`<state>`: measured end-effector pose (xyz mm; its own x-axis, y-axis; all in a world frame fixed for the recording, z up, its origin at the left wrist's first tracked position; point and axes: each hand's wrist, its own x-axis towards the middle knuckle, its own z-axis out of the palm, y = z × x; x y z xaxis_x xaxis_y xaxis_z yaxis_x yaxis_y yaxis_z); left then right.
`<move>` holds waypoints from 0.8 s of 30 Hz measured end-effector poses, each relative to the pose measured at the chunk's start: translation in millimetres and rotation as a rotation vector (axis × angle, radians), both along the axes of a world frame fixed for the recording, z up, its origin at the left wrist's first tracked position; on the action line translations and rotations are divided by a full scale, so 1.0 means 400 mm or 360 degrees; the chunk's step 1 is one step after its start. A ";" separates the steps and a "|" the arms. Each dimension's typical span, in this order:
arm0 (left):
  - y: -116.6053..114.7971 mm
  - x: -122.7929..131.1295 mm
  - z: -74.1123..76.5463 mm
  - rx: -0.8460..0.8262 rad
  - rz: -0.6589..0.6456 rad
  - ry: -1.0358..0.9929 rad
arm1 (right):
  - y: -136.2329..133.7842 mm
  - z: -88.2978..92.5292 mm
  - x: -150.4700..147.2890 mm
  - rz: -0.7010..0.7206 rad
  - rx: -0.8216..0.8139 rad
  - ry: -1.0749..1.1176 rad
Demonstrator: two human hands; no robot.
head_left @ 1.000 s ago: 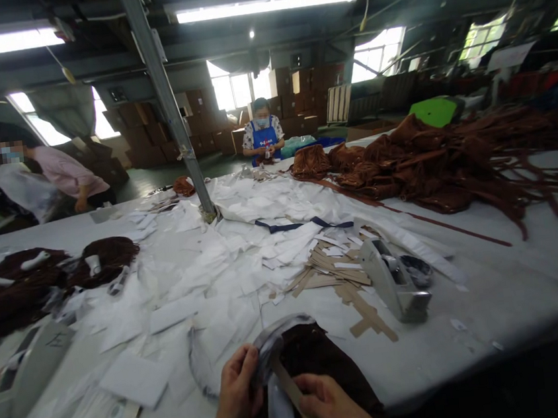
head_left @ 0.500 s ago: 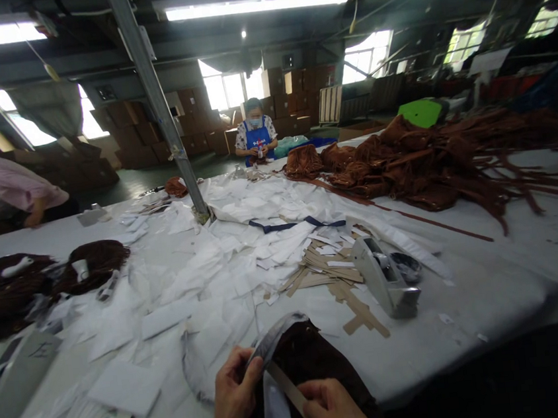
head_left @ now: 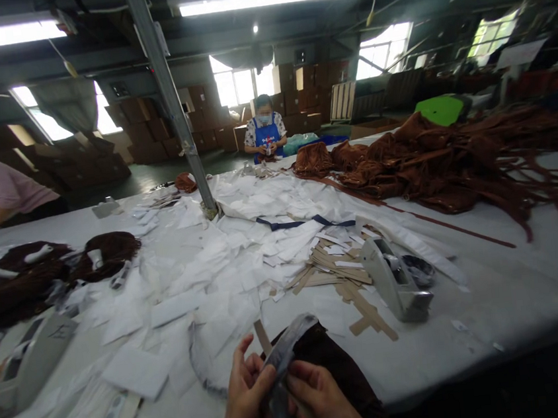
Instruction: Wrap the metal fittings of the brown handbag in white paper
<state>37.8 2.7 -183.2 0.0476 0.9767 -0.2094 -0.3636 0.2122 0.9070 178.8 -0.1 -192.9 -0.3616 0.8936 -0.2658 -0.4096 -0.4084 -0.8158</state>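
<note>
At the near edge of the white table my left hand (head_left: 246,392) and my right hand (head_left: 319,397) are pressed together on a shiny clear plastic sleeve (head_left: 290,341) that rises between them. Both hands pinch it. A tan paper strip (head_left: 262,336) sticks up behind my left fingers. Under the hands lies a dark brown fabric piece (head_left: 338,362).
White paper pieces (head_left: 244,252) cover the table's middle, with tan strips (head_left: 335,273) and a grey tape dispenser (head_left: 396,283) to the right. A second dispenser (head_left: 30,358) and dark brown pieces (head_left: 46,273) lie left; a rust-brown fabric heap (head_left: 444,165) far right. A steel post (head_left: 173,107) stands mid-table. Two other people work behind.
My hands have closed in on each other around the plastic sleeve. The tan strip, earlier slanting down between them, now points upward. The person at far left has bent further out of view.
</note>
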 end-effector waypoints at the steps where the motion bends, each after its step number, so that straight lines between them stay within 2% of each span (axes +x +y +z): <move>1: 0.004 -0.004 0.003 -0.0064 -0.0121 -0.0026 | -0.004 -0.005 0.005 0.0006 0.0052 -0.0062; 4: 0.015 -0.020 0.022 -0.0177 -0.0468 -0.0030 | -0.011 -0.011 0.021 -0.0002 0.0161 -0.0304; 8: 0.024 -0.030 0.048 -0.0123 -0.0493 -0.0088 | -0.004 0.011 0.057 -0.0091 0.0104 -0.0443; 11: 0.028 -0.029 0.052 -0.0141 -0.0498 -0.0150 | 0.001 0.044 0.094 -0.0117 0.0006 -0.0272; 14: 0.034 -0.027 0.049 -0.0159 -0.0509 -0.0223 | -0.001 0.075 0.124 0.0021 -0.0046 0.0013; 17: 0.040 -0.029 0.049 -0.0133 -0.0555 -0.0295 | -0.003 0.089 0.140 0.0159 0.0024 0.0289; 19: 0.044 -0.032 0.053 -0.0096 -0.0598 -0.0319 | 0.002 0.089 0.142 0.0218 0.0118 0.0314; 21: 0.046 -0.036 0.058 -0.0060 -0.0638 -0.0288 | 0.016 0.091 0.137 0.0223 0.0197 0.0110; 24: 0.053 -0.035 0.069 -0.0012 -0.0715 -0.0157 | 0.048 0.108 0.122 0.0067 0.0508 -0.0607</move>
<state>23.7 23.9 -155.7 0.4860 0.8531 -0.1899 -0.3184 0.3752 0.8706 227.5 18.9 -149.7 -0.3294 0.9387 -0.1016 -0.0465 -0.1236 -0.9912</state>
